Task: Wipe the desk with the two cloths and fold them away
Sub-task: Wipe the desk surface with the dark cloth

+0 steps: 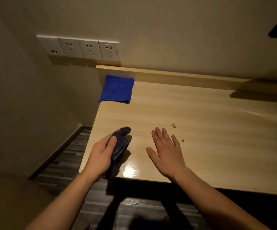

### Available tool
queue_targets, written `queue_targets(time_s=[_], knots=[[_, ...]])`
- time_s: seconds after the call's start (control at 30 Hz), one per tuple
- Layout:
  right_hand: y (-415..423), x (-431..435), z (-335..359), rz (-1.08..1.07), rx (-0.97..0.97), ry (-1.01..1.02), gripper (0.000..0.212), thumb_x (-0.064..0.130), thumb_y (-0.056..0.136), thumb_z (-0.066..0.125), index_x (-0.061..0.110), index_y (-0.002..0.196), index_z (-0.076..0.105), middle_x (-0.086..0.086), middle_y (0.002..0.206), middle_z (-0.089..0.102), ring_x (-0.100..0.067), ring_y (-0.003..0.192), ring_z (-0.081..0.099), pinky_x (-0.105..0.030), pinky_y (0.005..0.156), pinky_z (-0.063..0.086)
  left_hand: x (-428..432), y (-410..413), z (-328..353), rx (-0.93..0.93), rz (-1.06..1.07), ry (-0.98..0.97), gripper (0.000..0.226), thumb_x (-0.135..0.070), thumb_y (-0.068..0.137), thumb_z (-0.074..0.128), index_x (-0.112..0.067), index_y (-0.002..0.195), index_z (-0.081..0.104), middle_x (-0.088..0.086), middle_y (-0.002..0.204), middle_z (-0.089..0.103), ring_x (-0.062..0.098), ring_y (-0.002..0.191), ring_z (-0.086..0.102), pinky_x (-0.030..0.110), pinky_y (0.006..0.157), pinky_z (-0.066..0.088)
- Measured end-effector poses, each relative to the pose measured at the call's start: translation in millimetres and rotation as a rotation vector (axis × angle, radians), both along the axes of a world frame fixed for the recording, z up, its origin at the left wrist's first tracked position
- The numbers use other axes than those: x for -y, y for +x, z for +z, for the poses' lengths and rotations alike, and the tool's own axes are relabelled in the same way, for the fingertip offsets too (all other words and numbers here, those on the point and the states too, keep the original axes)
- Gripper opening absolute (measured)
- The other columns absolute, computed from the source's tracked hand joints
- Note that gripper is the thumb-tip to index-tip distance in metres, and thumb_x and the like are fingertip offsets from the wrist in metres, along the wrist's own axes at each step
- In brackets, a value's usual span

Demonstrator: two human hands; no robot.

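Note:
A bright blue cloth (117,89), folded into a square, lies at the far left corner of the light wooden desk (209,117). My left hand (99,155) grips a bunched dark blue-grey cloth (119,146) at the desk's near left corner; the cloth stands upright with its lower end hanging past the front edge. My right hand (165,150) is open with fingers spread, palm down flat on or just above the desk, to the right of the dark cloth. A wet, shiny patch (128,170) shows at the front edge between my hands.
Two small crumbs (173,125) (182,140) lie on the desk right of my right hand. A raised wooden lip (167,76) runs along the back against the wall. Wall sockets (84,48) sit above the desk's left end. Dark floor lies left of and below the desk.

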State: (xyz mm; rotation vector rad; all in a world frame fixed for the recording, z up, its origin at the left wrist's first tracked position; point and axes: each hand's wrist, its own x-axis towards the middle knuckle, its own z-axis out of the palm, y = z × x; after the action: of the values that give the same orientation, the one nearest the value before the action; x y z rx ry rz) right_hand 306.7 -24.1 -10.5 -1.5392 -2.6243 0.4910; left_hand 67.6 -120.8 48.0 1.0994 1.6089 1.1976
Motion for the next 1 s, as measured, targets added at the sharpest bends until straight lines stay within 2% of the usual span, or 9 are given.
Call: queue_targets(time_s=[0.1,0.23,0.33,0.37,0.43,0.53,0.63,0.8,1.0], knots=[[6,-6,6,-0.032,-0.198,-0.088,0.071,0.065,0.103,0.020,0.035,0.165,0.004,0.019,0.171,-0.009,0.002,0.153,-0.021,-0.036,0.127,-0.003,-61,4,15,-0.050,0.026,0.038,0.028,-0.034,0.113,0.045,-0.034,0.122,0.072,-0.018,0.109,0.079,0.001,0.104,0.072,0.013,0.086,0.049],[25,-27,18,-0.035,-0.310,-0.088,0.067,0.061,0.104,0.024,0.039,0.165,0.004,0.024,0.170,-0.005,0.005,0.154,-0.014,-0.032,0.123,0.000,-157,16,19,-0.227,-0.055,0.099,0.034,-0.031,0.115,0.044,-0.028,0.144,0.062,-0.018,0.121,0.072,-0.006,0.111,0.064,0.012,0.090,0.048],[41,-56,25,-0.037,-0.309,-0.050,0.065,0.059,0.105,0.025,0.040,0.164,0.005,0.023,0.171,-0.001,0.005,0.154,-0.011,-0.033,0.123,0.003,-227,30,15,-0.511,-0.114,0.169,0.040,-0.033,0.115,0.043,-0.026,0.153,0.054,-0.006,0.140,0.063,0.009,0.121,0.059,0.030,0.104,0.049],[45,-66,27,-0.042,-0.304,-0.039,0.065,0.059,0.105,0.025,0.040,0.164,0.006,0.023,0.171,-0.001,0.006,0.154,-0.011,-0.033,0.123,0.003,-245,34,8,-0.657,-0.157,0.156,0.044,-0.036,0.115,0.042,-0.025,0.157,0.050,0.000,0.153,0.056,0.018,0.134,0.053,0.040,0.112,0.044],[54,-88,28,-0.049,-0.290,-0.023,0.064,0.057,0.105,0.025,0.039,0.164,0.007,0.023,0.170,-0.001,0.007,0.153,-0.011,-0.032,0.123,0.003,-270,41,-14,-0.964,-0.331,0.013,0.058,-0.050,0.113,0.035,-0.030,0.167,0.029,0.004,0.176,0.023,0.028,0.160,0.021,0.054,0.127,0.021],[63,-118,28,-0.052,-0.252,-0.008,0.064,0.055,0.106,0.027,0.037,0.164,0.008,0.021,0.170,-0.002,0.007,0.153,-0.013,-0.030,0.122,0.001,-281,46,-49,-1.194,-0.488,-0.211,0.080,-0.080,0.101,0.015,-0.042,0.169,-0.005,0.000,0.179,-0.010,0.025,0.164,-0.014,0.057,0.131,-0.005],[58,-147,35,-0.019,-0.223,0.014,0.063,0.051,0.107,0.029,0.034,0.165,0.012,0.015,0.172,0.004,0.002,0.155,-0.009,-0.029,0.121,-0.001,-279,46,-52,-1.180,-0.468,-0.190,0.086,-0.088,0.093,0.004,-0.045,0.167,-0.010,-0.002,0.179,-0.013,0.023,0.163,-0.019,0.056,0.130,-0.010],[11,-200,52,0.093,-0.166,0.052,0.058,0.049,0.109,0.031,0.032,0.164,0.023,0.008,0.172,0.017,-0.014,0.159,0.007,-0.037,0.123,0.008,-212,9,-47,-1.081,-0.283,-0.088,0.075,-0.081,0.102,0.010,-0.048,0.167,-0.005,-0.012,0.178,-0.009,0.012,0.162,-0.019,0.048,0.131,-0.008],[-65,-255,54,0.391,-0.014,0.034,0.046,0.044,0.110,0.038,0.026,0.151,0.049,0.000,0.155,0.052,-0.024,0.140,0.048,-0.047,0.111,0.044,-111,-49,-61,-1.084,-0.145,-0.389,0.077,-0.077,0.099,-0.006,-0.040,0.167,-0.009,-0.010,0.177,-0.016,0.013,0.161,-0.023,0.046,0.130,-0.011]])
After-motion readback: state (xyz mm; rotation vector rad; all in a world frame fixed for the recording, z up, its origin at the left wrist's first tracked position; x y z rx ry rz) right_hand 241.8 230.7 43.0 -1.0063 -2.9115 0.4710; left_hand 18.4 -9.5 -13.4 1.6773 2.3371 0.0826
